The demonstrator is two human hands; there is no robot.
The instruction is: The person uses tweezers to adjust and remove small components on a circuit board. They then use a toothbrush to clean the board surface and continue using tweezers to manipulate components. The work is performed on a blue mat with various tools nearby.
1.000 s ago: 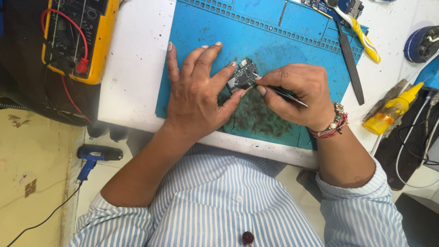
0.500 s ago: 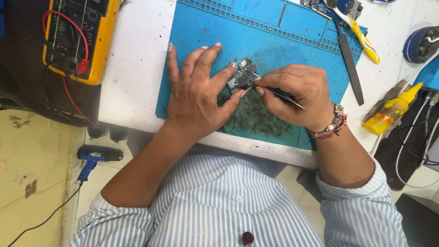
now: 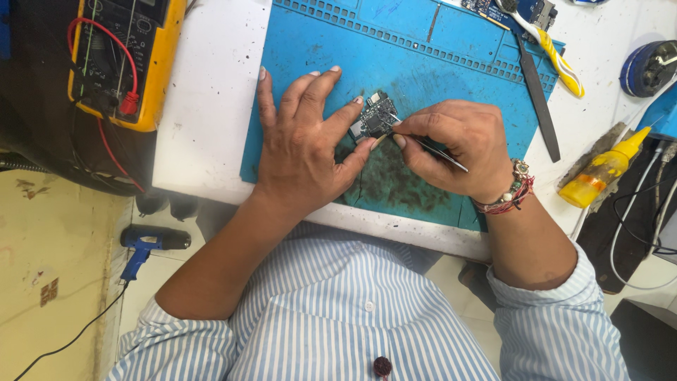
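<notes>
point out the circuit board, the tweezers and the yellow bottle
circuit board (image 3: pixel 374 118): head view, on its dark top face between the two hands
tweezers (image 3: pixel 443 155): head view, on the thin metal shaft behind the right fingers
yellow bottle (image 3: pixel 596 180): head view, on its yellow body

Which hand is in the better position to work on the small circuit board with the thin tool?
Probably the right hand: it already grips the thin tool, tip at the small circuit board. The left hand lies flat on the blue mat, fingertips bracing the board.
</notes>
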